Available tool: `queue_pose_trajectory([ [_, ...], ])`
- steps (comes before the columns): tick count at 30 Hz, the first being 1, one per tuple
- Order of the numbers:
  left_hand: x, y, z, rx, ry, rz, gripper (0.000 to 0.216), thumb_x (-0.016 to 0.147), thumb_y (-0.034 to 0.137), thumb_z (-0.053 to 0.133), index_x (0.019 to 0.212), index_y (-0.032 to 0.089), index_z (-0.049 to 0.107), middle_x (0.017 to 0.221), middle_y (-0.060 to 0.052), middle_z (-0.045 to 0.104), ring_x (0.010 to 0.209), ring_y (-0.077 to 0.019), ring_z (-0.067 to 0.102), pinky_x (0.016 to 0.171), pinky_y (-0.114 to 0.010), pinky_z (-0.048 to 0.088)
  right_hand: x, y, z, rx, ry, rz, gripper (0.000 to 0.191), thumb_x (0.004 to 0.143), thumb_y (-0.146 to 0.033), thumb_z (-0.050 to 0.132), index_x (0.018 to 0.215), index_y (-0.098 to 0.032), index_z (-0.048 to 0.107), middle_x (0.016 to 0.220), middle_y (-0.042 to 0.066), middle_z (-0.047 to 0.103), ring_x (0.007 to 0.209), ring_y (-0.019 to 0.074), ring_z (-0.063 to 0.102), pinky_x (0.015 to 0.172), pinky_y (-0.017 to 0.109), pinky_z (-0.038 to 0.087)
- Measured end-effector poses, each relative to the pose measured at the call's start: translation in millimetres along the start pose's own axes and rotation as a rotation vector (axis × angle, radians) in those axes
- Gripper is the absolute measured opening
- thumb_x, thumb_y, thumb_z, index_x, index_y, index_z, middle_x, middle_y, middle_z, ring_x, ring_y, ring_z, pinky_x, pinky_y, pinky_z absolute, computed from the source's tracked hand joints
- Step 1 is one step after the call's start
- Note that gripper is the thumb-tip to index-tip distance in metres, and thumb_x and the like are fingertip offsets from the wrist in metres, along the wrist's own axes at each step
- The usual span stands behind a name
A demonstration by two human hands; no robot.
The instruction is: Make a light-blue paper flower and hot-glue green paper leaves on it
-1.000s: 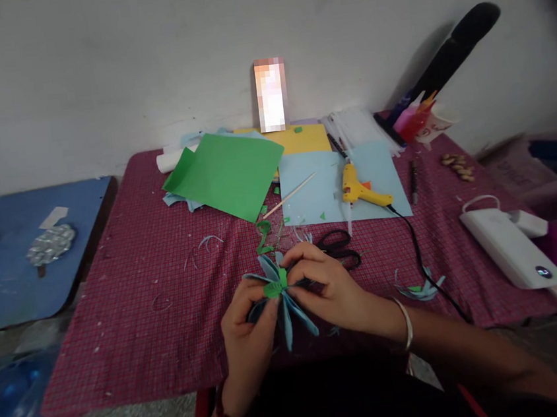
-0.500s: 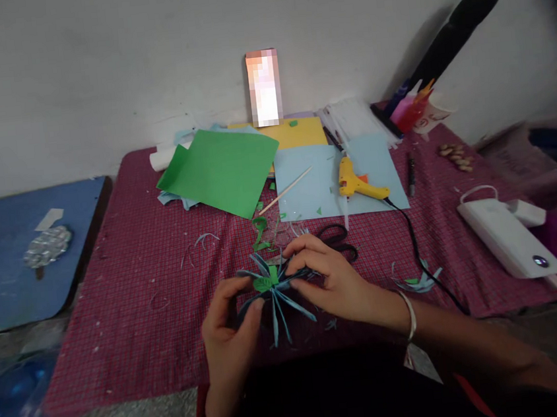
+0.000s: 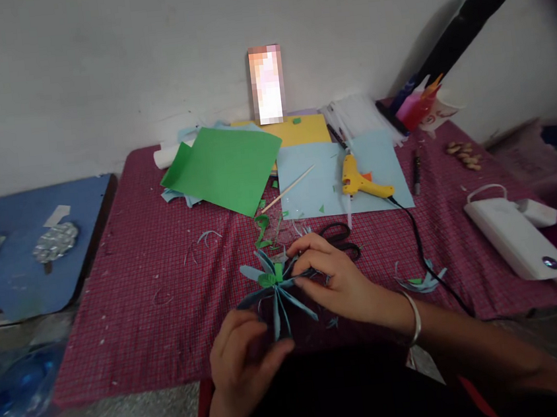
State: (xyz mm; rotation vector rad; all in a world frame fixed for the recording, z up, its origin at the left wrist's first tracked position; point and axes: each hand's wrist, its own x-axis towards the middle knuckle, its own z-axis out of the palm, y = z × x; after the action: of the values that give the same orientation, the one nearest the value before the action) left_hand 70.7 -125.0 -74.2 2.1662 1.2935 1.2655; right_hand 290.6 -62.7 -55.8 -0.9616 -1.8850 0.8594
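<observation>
A blue paper flower [image 3: 278,289] with narrow folded petals and green paper pieces at its centre is over the near middle of the table. My right hand [image 3: 332,272] pinches its petals on the right side. Just below the left petals is my left hand [image 3: 247,358], its thumb and curled fingers apart, with nothing visibly gripped between them. Whether its fingertips brush a petal I cannot tell. Black scissors handles [image 3: 339,232] show behind my right hand, which hides part of the scissors.
A yellow glue gun [image 3: 366,184] rests on light blue paper [image 3: 307,192], its black cord [image 3: 417,237] trailing right. Green paper [image 3: 227,167], a thin stick [image 3: 289,187] and paper scraps lie around. At right is a white power bank [image 3: 515,237]; a phone [image 3: 267,87] leans on the wall.
My left hand has let go of the flower's left petals and moved down toward me. Those petals have spread out. My right hand still holds the flower, and the view has shifted slightly.
</observation>
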Motion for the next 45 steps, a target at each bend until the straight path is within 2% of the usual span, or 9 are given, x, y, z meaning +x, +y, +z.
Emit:
queue_pose_trajectory([
  [13,9,-24,3,-0.393,0.011,-0.327,0.007,0.085,0.028,0.067,0.085,0.021,0.066,0.079,-0.002,0.062,0.075,-0.0174,0.06,0.066,-0.029,0.048,-1,2,1,-0.003,0.0,-0.014,0.017,0.085,-0.005,0.058,0.087,-0.022,0.059,0.103,0.005,0.054,0.097,0.0188,0.058,0.083,0.036,0.05],
  [22,22,-27,-2,-0.246,0.073,-0.241,0.009,0.085,0.014,0.063,0.083,0.022,0.065,0.081,0.0,0.063,0.075,-0.014,0.06,0.065,-0.026,0.047,-1,1,-1,-0.022,0.007,-0.04,0.018,0.084,-0.006,0.057,0.087,-0.024,0.059,0.103,0.005,0.054,0.096,0.0196,0.058,0.082,0.037,0.051],
  [26,31,-29,6,0.083,0.25,-0.161,0.02,0.075,0.02,0.076,0.09,0.022,0.063,0.088,-0.001,0.063,0.084,-0.0168,0.06,0.074,-0.03,0.048,-1,3,1,-0.02,-0.002,-0.031,0.02,0.084,-0.005,0.057,0.088,-0.024,0.058,0.105,0.005,0.054,0.097,0.0192,0.058,0.083,0.037,0.051],
  [28,32,-27,11,0.22,0.332,-0.166,0.025,0.07,0.022,0.08,0.082,0.021,0.058,0.076,0.003,0.057,0.072,-0.014,0.055,0.068,-0.027,0.045,-1,4,2,-0.019,-0.01,-0.025,0.019,0.084,-0.005,0.057,0.089,-0.023,0.058,0.105,0.005,0.054,0.097,0.0188,0.058,0.083,0.036,0.051],
  [31,29,-23,14,0.182,0.261,-0.259,0.024,0.076,0.021,0.074,0.068,0.021,0.051,0.061,0.007,0.048,0.056,-0.0097,0.046,0.056,-0.023,0.039,-1,3,3,-0.02,-0.016,-0.025,0.019,0.085,-0.005,0.057,0.09,-0.023,0.058,0.106,0.005,0.054,0.098,0.0186,0.058,0.084,0.036,0.051],
  [34,23,-20,9,-0.068,0.149,-0.383,0.003,0.087,0.025,0.063,0.086,0.022,0.062,0.082,0.001,0.065,0.076,-0.0135,0.062,0.072,-0.026,0.048,-1,0,4,-0.021,-0.026,-0.026,0.019,0.085,-0.005,0.057,0.091,-0.023,0.057,0.106,0.005,0.054,0.099,0.0188,0.058,0.084,0.036,0.051],
  [39,15,-18,-2,-0.466,0.01,-0.422,0.036,0.092,0.046,0.053,0.119,0.023,0.06,0.13,-0.01,0.06,0.123,-0.0282,0.057,0.105,-0.045,0.044,0,-2,7,-0.008,-0.049,-0.03,0.018,0.085,-0.006,0.058,0.091,-0.023,0.057,0.107,0.006,0.055,0.1,0.0188,0.058,0.085,0.035,0.051],
  [42,14,-18,-1,-0.394,0.013,-0.415,0.031,0.083,0.031,0.069,0.113,0.025,0.061,0.132,-0.008,0.061,0.124,-0.027,0.056,0.106,-0.045,0.043,-1,-2,8,-0.004,-0.055,-0.025,0.018,0.085,-0.006,0.058,0.091,-0.022,0.057,0.108,0.006,0.055,0.1,0.0185,0.058,0.085,0.035,0.051],
  [45,14,-19,2,-0.269,0.038,-0.39,0.009,0.085,0.016,0.065,0.09,0.023,0.064,0.128,-0.006,0.064,0.118,-0.0228,0.061,0.101,-0.04,0.048,-1,-3,8,-0.002,-0.052,-0.019,0.017,0.085,-0.005,0.058,0.091,-0.022,0.057,0.108,0.006,0.055,0.101,0.0182,0.058,0.086,0.035,0.051],
])
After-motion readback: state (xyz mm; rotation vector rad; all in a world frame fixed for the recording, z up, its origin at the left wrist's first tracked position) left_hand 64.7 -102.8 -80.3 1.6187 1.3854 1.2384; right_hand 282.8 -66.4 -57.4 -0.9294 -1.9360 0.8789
